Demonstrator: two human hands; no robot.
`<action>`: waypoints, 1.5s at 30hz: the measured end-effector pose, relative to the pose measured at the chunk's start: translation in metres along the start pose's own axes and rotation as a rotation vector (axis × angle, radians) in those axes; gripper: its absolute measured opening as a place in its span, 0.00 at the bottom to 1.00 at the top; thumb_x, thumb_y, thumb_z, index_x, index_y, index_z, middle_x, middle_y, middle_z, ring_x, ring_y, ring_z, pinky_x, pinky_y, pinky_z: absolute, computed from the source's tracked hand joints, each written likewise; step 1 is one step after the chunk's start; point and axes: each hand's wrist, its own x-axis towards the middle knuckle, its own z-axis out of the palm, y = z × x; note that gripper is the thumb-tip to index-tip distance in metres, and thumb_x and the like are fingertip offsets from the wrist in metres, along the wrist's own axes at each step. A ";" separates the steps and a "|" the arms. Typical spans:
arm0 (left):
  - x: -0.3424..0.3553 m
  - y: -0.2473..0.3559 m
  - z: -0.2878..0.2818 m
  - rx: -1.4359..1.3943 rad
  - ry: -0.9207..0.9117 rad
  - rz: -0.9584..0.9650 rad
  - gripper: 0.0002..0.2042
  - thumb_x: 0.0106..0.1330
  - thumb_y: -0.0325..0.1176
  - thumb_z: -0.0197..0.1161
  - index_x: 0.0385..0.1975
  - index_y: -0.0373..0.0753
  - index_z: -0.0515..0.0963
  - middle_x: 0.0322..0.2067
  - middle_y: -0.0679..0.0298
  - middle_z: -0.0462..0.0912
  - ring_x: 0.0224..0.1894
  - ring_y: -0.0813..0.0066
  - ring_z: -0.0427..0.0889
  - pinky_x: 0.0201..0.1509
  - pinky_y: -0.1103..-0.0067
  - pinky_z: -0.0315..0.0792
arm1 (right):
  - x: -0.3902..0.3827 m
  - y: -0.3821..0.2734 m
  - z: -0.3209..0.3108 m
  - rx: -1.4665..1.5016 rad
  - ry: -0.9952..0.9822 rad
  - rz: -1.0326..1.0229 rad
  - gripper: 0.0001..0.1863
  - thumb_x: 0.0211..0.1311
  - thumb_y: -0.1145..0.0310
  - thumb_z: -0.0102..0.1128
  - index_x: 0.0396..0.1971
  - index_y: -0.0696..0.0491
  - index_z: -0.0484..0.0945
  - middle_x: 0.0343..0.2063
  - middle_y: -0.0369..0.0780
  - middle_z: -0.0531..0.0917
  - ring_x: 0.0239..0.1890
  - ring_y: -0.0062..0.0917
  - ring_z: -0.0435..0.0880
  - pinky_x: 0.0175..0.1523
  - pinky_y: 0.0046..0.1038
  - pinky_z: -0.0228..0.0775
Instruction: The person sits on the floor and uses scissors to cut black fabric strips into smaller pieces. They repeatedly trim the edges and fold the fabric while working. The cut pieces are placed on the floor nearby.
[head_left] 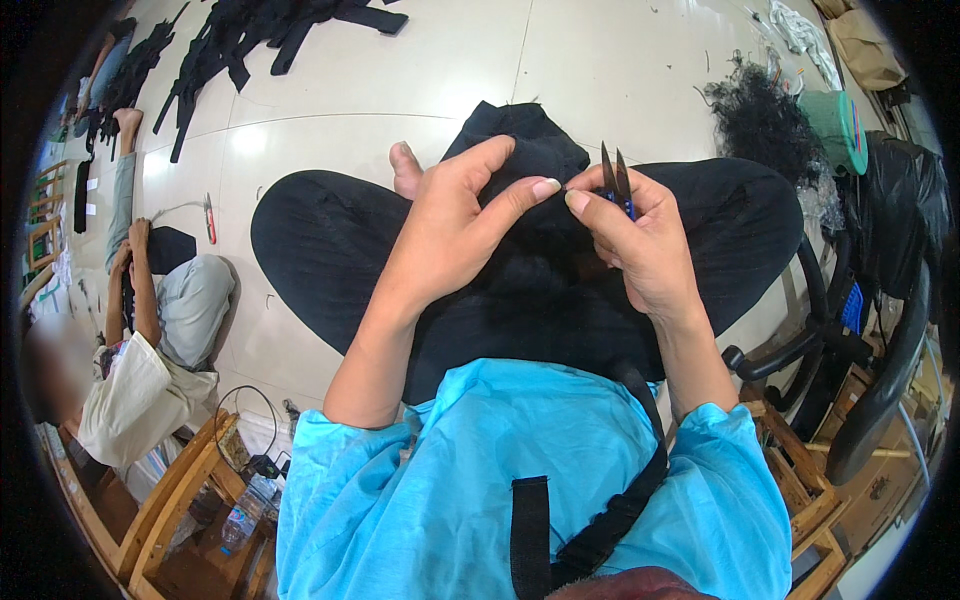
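Black cloth lies over my lap between my crossed legs. My left hand grips it, with the thumb stretched along the fabric toward the right. In my right hand is a pair of thread snips, its dark blades pointing up and apart, its blue handle tucked against the fingers. The right thumb and index finger are pinched together just beside the left thumb's tip. What lies in that pinch is too small to make out.
Black garment pieces are spread on the tiled floor ahead. Red-handled snips lie at left, near a seated co-worker. A tangle of black threads, a green container and a black chair base are at right.
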 end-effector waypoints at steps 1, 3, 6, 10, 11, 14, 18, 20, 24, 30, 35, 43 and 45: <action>-0.001 0.000 0.000 -0.022 -0.006 -0.019 0.19 0.74 0.42 0.69 0.28 0.35 0.71 0.20 0.71 0.60 0.27 0.80 0.60 0.40 0.79 0.60 | 0.000 0.000 0.000 0.012 -0.006 0.012 0.06 0.68 0.69 0.70 0.40 0.55 0.87 0.27 0.27 0.82 0.26 0.06 0.72 0.30 0.13 0.59; -0.001 0.001 0.001 -0.027 -0.009 -0.020 0.20 0.74 0.42 0.69 0.29 0.34 0.70 0.20 0.71 0.59 0.27 0.81 0.59 0.40 0.79 0.60 | 0.001 0.002 0.001 0.031 0.001 0.013 0.06 0.68 0.69 0.70 0.39 0.55 0.86 0.27 0.28 0.82 0.25 0.05 0.71 0.29 0.14 0.59; -0.001 0.004 0.002 0.026 -0.007 0.026 0.20 0.73 0.42 0.70 0.29 0.34 0.70 0.21 0.71 0.59 0.28 0.81 0.59 0.40 0.79 0.59 | 0.001 0.006 0.003 0.076 0.020 0.022 0.05 0.68 0.69 0.69 0.39 0.54 0.85 0.26 0.28 0.81 0.22 0.04 0.70 0.25 0.13 0.56; -0.002 0.007 -0.002 -0.020 -0.081 -0.062 0.12 0.73 0.39 0.69 0.41 0.35 0.79 0.29 0.70 0.77 0.36 0.80 0.73 0.64 0.69 0.52 | 0.001 0.005 -0.001 0.181 0.026 0.076 0.05 0.68 0.70 0.66 0.39 0.55 0.84 0.25 0.28 0.79 0.18 0.04 0.66 0.20 0.13 0.52; -0.002 0.007 -0.002 -0.039 -0.085 -0.067 0.12 0.73 0.38 0.69 0.41 0.35 0.79 0.29 0.70 0.77 0.36 0.80 0.72 0.63 0.69 0.52 | 0.001 0.005 -0.001 0.203 0.033 0.072 0.05 0.69 0.70 0.66 0.39 0.55 0.83 0.25 0.27 0.78 0.17 0.04 0.65 0.19 0.13 0.51; -0.002 0.007 0.000 -0.048 -0.040 -0.013 0.16 0.72 0.39 0.70 0.32 0.34 0.72 0.24 0.70 0.64 0.30 0.80 0.62 0.42 0.76 0.57 | 0.000 0.004 -0.002 0.212 0.025 0.091 0.05 0.69 0.70 0.65 0.38 0.56 0.82 0.24 0.27 0.76 0.17 0.05 0.65 0.20 0.13 0.52; -0.001 0.006 -0.001 -0.030 -0.069 -0.035 0.15 0.72 0.40 0.70 0.36 0.34 0.76 0.26 0.70 0.70 0.32 0.80 0.67 0.49 0.71 0.51 | -0.001 0.002 0.000 0.238 0.073 0.088 0.06 0.70 0.70 0.63 0.40 0.56 0.81 0.23 0.26 0.73 0.17 0.05 0.64 0.21 0.14 0.53; -0.002 0.009 -0.003 -0.012 -0.115 -0.104 0.14 0.72 0.41 0.70 0.46 0.36 0.83 0.31 0.69 0.84 0.40 0.79 0.80 0.72 0.60 0.38 | 0.000 0.001 0.000 0.268 0.096 0.096 0.06 0.71 0.70 0.62 0.41 0.56 0.81 0.22 0.25 0.72 0.17 0.05 0.63 0.21 0.14 0.54; -0.005 0.008 -0.003 -0.037 -0.138 -0.125 0.16 0.71 0.43 0.71 0.49 0.37 0.86 0.33 0.69 0.90 0.42 0.78 0.85 0.80 0.55 0.30 | 0.000 0.000 0.001 0.302 0.099 0.097 0.06 0.73 0.70 0.61 0.42 0.55 0.80 0.22 0.25 0.71 0.17 0.05 0.62 0.21 0.14 0.54; -0.003 0.007 -0.001 -0.049 -0.141 -0.140 0.15 0.70 0.41 0.71 0.46 0.37 0.87 0.33 0.69 0.90 0.39 0.79 0.84 0.80 0.62 0.42 | -0.004 -0.007 -0.001 -0.094 0.113 -0.069 0.06 0.75 0.70 0.60 0.41 0.57 0.82 0.26 0.28 0.78 0.23 0.06 0.69 0.27 0.15 0.61; -0.003 0.010 0.002 -0.039 -0.107 -0.123 0.13 0.70 0.40 0.71 0.46 0.36 0.88 0.32 0.68 0.90 0.39 0.79 0.84 0.78 0.66 0.49 | -0.002 -0.005 0.000 -0.372 0.114 -0.258 0.07 0.74 0.70 0.62 0.41 0.59 0.83 0.29 0.30 0.81 0.31 0.10 0.74 0.37 0.18 0.66; -0.005 0.011 0.001 -0.247 -0.122 -0.200 0.14 0.70 0.39 0.71 0.46 0.36 0.88 0.35 0.68 0.90 0.41 0.81 0.83 0.66 0.78 0.66 | -0.008 -0.011 -0.003 -0.247 0.048 -0.112 0.10 0.72 0.66 0.67 0.43 0.57 0.84 0.32 0.31 0.83 0.32 0.10 0.75 0.38 0.18 0.67; -0.005 0.011 0.002 -0.326 -0.120 -0.215 0.14 0.70 0.40 0.72 0.46 0.36 0.88 0.35 0.68 0.90 0.41 0.81 0.83 0.67 0.78 0.65 | -0.009 -0.009 -0.003 -0.222 0.034 -0.118 0.11 0.71 0.64 0.69 0.43 0.57 0.85 0.33 0.31 0.84 0.33 0.10 0.75 0.40 0.17 0.68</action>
